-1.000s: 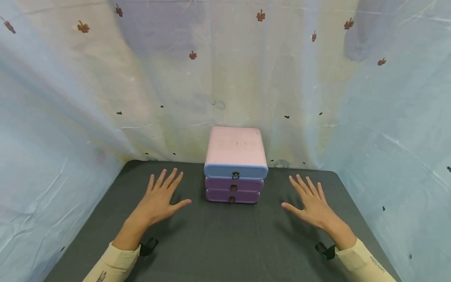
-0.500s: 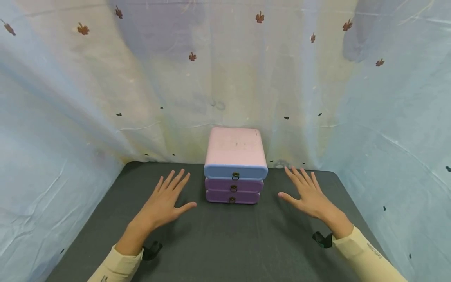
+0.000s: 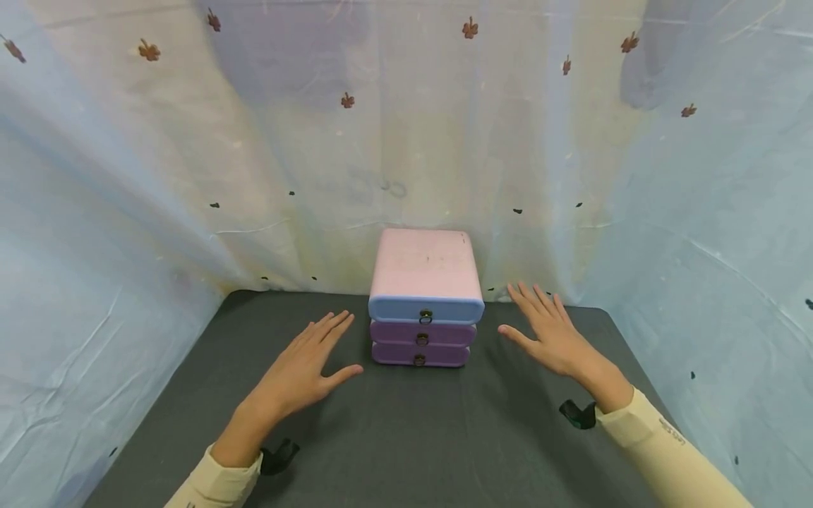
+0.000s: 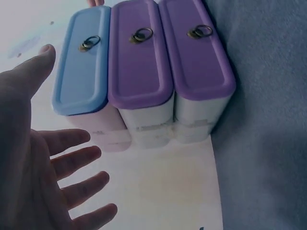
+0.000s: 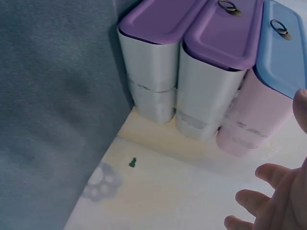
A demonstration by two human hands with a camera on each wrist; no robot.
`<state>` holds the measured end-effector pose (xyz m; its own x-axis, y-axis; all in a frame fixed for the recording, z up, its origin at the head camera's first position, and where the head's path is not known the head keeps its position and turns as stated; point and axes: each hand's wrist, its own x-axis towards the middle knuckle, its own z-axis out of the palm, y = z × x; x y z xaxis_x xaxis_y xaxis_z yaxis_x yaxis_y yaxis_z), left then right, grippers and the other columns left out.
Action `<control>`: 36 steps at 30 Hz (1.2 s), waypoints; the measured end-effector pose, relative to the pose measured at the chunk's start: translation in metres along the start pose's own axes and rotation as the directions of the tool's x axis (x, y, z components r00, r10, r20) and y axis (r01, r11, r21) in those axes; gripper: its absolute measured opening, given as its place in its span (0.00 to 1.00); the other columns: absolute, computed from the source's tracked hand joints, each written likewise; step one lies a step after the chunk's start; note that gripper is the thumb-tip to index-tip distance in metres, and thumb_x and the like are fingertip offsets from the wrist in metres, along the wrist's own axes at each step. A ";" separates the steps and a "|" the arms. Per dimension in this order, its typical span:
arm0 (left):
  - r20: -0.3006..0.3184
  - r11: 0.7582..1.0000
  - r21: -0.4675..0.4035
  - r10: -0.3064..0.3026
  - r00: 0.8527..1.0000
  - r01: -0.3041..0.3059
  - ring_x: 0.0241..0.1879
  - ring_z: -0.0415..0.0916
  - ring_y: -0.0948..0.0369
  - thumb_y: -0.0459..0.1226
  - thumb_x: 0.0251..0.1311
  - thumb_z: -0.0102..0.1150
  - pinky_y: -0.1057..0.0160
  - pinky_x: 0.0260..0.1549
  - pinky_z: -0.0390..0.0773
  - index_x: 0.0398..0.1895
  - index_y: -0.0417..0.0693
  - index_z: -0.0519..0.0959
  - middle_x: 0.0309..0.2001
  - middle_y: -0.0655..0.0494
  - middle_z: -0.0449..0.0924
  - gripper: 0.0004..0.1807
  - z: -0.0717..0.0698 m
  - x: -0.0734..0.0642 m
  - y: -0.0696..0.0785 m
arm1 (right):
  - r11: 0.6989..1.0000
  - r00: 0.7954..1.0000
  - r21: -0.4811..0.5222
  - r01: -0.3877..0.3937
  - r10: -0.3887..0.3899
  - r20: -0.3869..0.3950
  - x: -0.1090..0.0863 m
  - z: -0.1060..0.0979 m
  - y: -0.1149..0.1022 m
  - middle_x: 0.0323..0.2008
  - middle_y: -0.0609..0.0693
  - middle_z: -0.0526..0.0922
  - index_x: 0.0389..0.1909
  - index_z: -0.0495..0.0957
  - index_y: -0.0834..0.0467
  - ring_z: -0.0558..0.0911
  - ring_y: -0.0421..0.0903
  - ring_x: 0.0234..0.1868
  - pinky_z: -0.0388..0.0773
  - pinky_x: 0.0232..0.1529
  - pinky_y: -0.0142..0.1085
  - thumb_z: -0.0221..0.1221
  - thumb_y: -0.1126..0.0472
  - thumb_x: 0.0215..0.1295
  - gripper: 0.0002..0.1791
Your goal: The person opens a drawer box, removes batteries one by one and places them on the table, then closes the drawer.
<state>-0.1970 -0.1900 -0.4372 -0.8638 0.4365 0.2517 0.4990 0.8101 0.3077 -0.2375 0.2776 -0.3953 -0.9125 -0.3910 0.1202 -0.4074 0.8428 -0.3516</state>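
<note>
A stack of three small drawer boxes [image 3: 424, 264] stands at the back middle of the dark table. Its top unit has a pink body and a blue drawer front [image 3: 396, 310]; the lower two have purple drawer fronts [image 3: 394, 333]. Each front carries a ring pull [image 3: 425, 317]. Left of the stack, my left hand [image 3: 298, 370] hovers with straight fingers and the thumb spread toward the boxes. My right hand [image 3: 552, 339] hovers on the other side, fingers straight and spread. Neither hand touches the stack. The wrist views show the white sides of the lower boxes [image 4: 146, 120].
The dark table [image 3: 419, 437] reaches back to a pale patterned curtain [image 3: 406, 141] that hangs behind and along both sides. A black strap [image 3: 279, 457] sits at the left wrist and another strap [image 3: 578, 415] at the right.
Both hands have moved inward, closer to the stack. The right hand has also gone farther back, and the left hand's fingers have drawn together somewhat. The boxes have stayed put.
</note>
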 end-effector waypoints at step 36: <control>-0.065 0.947 -0.317 0.033 0.997 -0.052 0.77 0.67 0.48 0.56 0.70 0.69 0.37 0.68 0.73 0.84 0.59 0.63 0.79 0.52 0.67 0.44 0.021 0.018 0.035 | 0.994 0.997 -0.074 0.075 -0.076 -0.013 0.057 -0.025 -0.037 0.87 0.57 0.45 0.89 0.44 0.53 0.42 0.64 0.87 0.31 0.83 0.60 0.51 0.31 0.81 0.49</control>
<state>-0.1966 -0.1458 -0.4412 -0.8407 0.4363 0.3208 0.5393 0.6208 0.5690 -0.2757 0.2335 -0.3518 -0.8791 -0.4494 0.1589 -0.4765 0.8360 -0.2720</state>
